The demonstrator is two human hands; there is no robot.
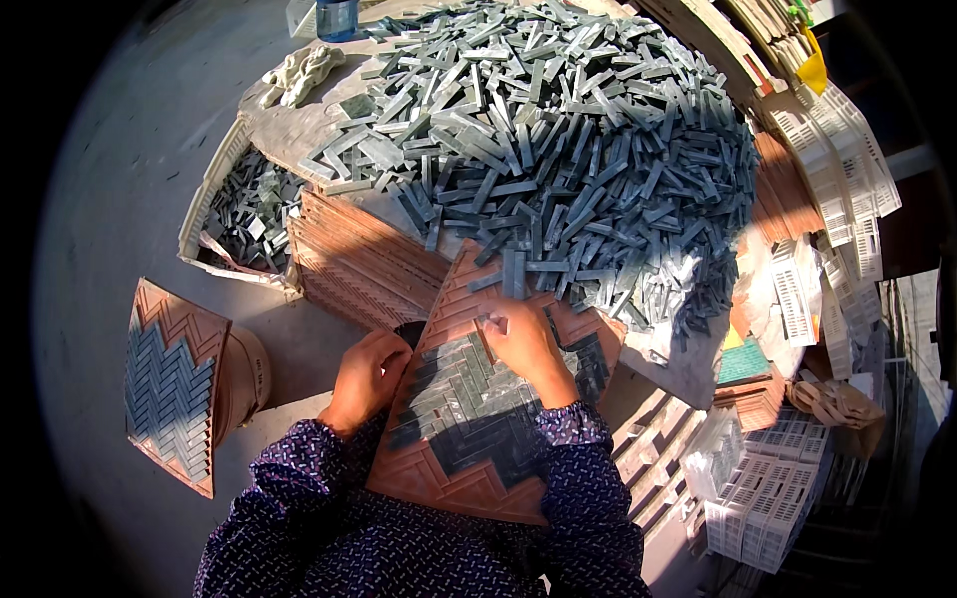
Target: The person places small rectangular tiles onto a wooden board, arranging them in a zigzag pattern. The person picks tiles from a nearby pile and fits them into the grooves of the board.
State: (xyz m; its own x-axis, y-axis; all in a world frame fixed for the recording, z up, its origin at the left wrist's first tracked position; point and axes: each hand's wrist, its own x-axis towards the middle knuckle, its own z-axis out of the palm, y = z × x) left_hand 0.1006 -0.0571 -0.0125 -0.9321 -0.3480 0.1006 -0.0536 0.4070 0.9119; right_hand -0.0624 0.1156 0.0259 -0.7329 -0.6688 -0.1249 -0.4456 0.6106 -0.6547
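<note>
In front of me a terracotta-coloured tray [444, 478] with herringbone grooves lies tilted, its upper end against the pile of stone strips. Grey-green stone strips [449, 384] fill the grooves across its middle; the grooves at both ends show bare. Over the upper part of the filled rows, my right hand [526, 344] has its fingers bent down and pinched at a small stone strip, mostly covered by the fingertips. My left hand [369, 379] is beside the tray's left edge with its fingers curled in; what they hold, if anything, is hidden.
A large heap of stone strips [558, 130] covers the table ahead. Left of it stand a white crate [214, 199] of stone pieces and stacked grooved trays [349, 254]. A filled tray [169, 384] leans on a round bucket [244, 374]. White plastic baskets [763, 498] stand at right.
</note>
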